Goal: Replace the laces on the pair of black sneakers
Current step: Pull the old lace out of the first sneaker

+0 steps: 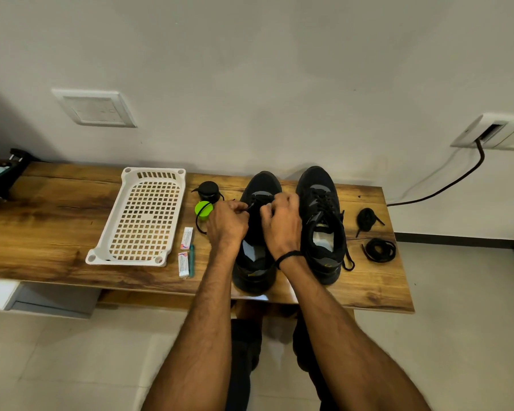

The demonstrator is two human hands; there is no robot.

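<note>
- Head view shows a wooden desk (57, 226) against a wall, carrying everything below.
- White perforated tray (117, 203) lies left of the desk's middle, running from the back edge toward the front edge.
- Left sneaker (257, 185), black, stands at the middle with its toe to the back edge and its heel at the front edge. The right sneaker (321, 215) stands just beside it, already laced.
- Left hand (226, 223) is curled over the left sneaker's left side and pinches a black lace (251, 206).
- Right hand (282, 226) hovers over the same sneaker's eyelets with its fingers curled. I cannot tell what they hold.
- Coiled lace (380, 250) lies near the desk's right end, with a bundled lace (367, 219) just behind it.
- Black round container (209, 191) sits between the tray and the left sneaker near the back edge, touching a green cap (204, 209) in front of it.
- Two small white packets (187, 238) lie in line by the tray's right side, with a teal pen (191, 259) alongside the one nearer the front edge.
</note>
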